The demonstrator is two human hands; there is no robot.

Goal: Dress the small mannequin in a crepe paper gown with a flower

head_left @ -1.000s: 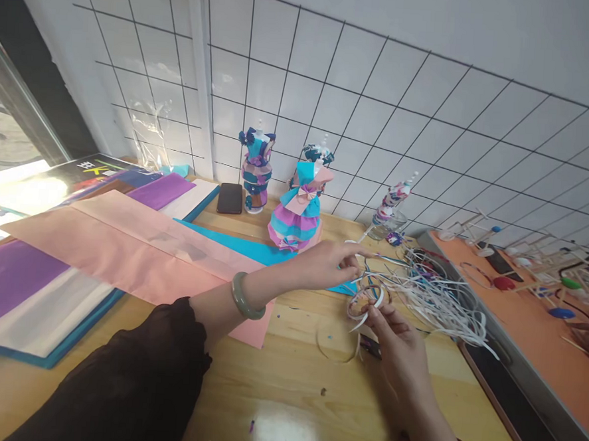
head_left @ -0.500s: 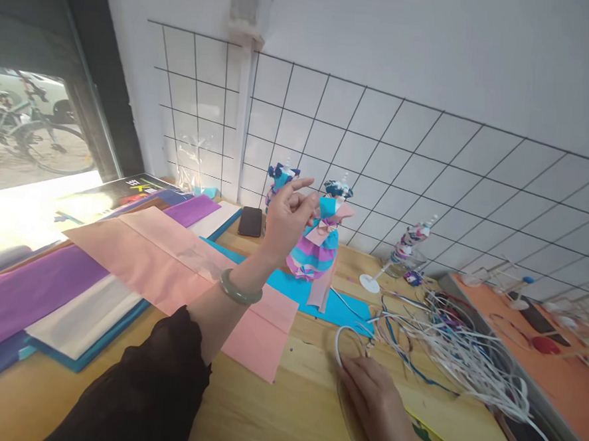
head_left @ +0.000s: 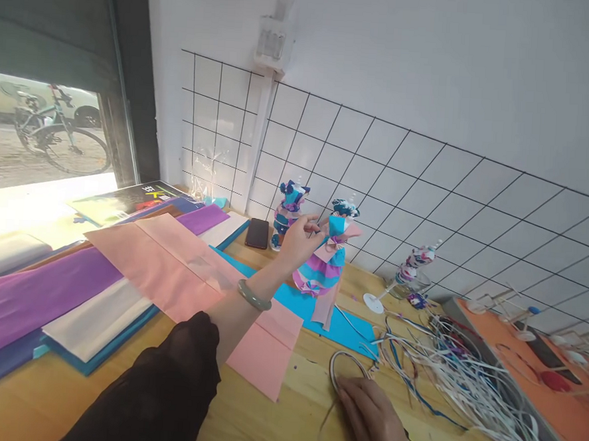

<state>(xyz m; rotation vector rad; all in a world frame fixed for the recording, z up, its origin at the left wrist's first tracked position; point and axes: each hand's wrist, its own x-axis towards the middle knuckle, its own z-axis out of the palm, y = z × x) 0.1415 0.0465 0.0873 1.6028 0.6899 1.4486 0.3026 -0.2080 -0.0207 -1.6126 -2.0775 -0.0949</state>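
My left hand (head_left: 301, 237) is stretched out to a small paper-dressed doll figure (head_left: 324, 265) in teal, pink and purple, with fingers pinched at its upper body near a pink bow. A green bangle sits on that wrist. My right hand (head_left: 369, 418) lies flat, palm down, on the wooden table (head_left: 272, 425), its fingers resting on a loop of white paper strip (head_left: 341, 370). A second doll figure (head_left: 287, 213) stands just behind the left hand, by the wall.
Sheets of pink (head_left: 181, 273), purple (head_left: 30, 297), white and teal paper cover the table's left. A dark phone (head_left: 257, 233) lies by the wall. A tangle of white and blue strips (head_left: 459, 383) spreads to the right, beside an orange mat (head_left: 530, 361) with small stands. A third small figure (head_left: 411, 264) stands near the grid.
My left hand came back from the strips, rose, then went down onto the doll's upper body. My right hand set its coiled strip down and lies flat on the table. The view turned left.
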